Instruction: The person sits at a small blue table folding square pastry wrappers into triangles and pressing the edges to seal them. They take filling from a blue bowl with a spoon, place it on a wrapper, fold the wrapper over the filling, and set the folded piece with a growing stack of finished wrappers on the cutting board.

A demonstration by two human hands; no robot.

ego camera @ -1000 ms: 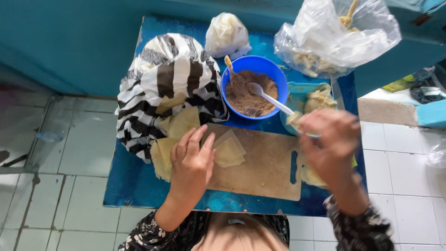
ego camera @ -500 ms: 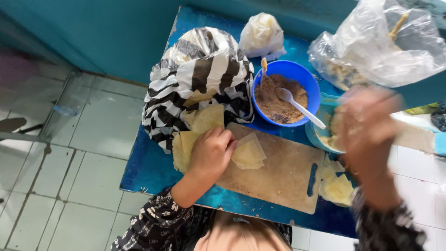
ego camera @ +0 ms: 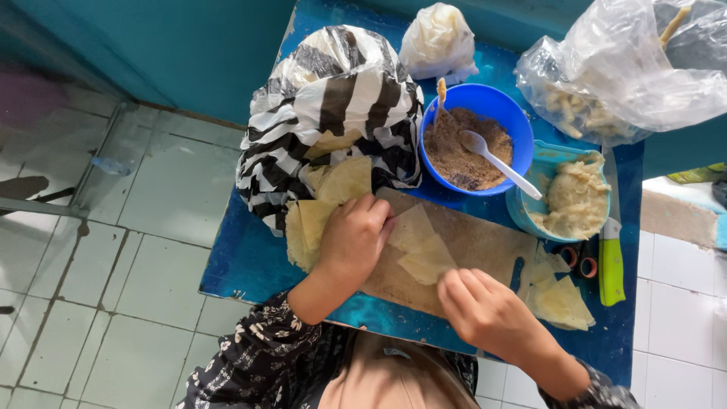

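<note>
The bare middle of the wooden board [ego camera: 473, 246] gives open room between the left hand [ego camera: 354, 238] and the right hand [ego camera: 485, 310]. Behind it, the striped bag [ego camera: 333, 98], blue bowl [ego camera: 473, 136] with its slanting spoon [ego camera: 496, 159], and the tub of filling [ego camera: 572, 197] close the far side. Rightward, loose wrappers [ego camera: 560, 299] and a green-handled knife [ego camera: 612, 254] crowd the surface [ego camera: 242, 265] edge.

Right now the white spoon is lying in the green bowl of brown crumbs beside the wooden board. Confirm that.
Not quite: the bowl of brown crumbs is blue, not green, as the head view shows. The rest holds: the white spoon lies in it, handle over the rim, and the bowl stands beside the wooden board.
</note>
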